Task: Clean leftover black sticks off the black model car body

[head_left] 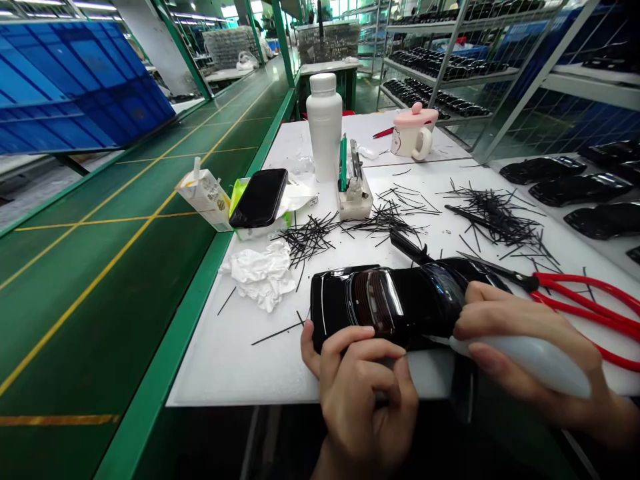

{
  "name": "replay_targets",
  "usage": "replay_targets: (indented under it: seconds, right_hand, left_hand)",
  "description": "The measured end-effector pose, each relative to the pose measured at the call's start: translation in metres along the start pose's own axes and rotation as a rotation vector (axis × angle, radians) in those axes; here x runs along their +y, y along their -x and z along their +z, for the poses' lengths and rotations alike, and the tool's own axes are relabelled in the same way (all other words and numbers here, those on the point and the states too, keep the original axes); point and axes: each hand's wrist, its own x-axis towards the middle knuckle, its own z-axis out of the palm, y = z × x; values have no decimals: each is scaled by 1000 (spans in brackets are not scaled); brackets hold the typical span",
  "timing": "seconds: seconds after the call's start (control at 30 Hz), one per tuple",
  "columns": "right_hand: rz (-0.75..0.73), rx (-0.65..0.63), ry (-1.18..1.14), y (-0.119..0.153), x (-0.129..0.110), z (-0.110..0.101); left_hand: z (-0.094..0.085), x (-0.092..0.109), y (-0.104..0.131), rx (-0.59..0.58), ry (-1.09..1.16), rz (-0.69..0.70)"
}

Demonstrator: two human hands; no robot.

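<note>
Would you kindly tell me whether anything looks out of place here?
It looks a little untidy: black strips lie strewn in loose heaps, some straying singly; a crumpled white wad lies near the car; and the phone rests on a pack, not the table. I see no plain damage.

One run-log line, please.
left hand: touching black model car | right hand: gripping pale pointed tool, tip at car's side | red-handled scissors: near right hand

Metal racks stand right, ceiling lights glow left.
</note>
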Motion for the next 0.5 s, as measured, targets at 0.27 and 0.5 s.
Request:
replay_targets:
  seconds: [0.27, 0.5]
  right_hand:
    - [-56, -16, 6, 0, 2, -1]
    - [-92, 51, 48, 1, -1, 2]
  left_hand:
    - [-2, 2, 0, -23, -12, 33]
    - [-5, 1, 1, -34, 7, 39]
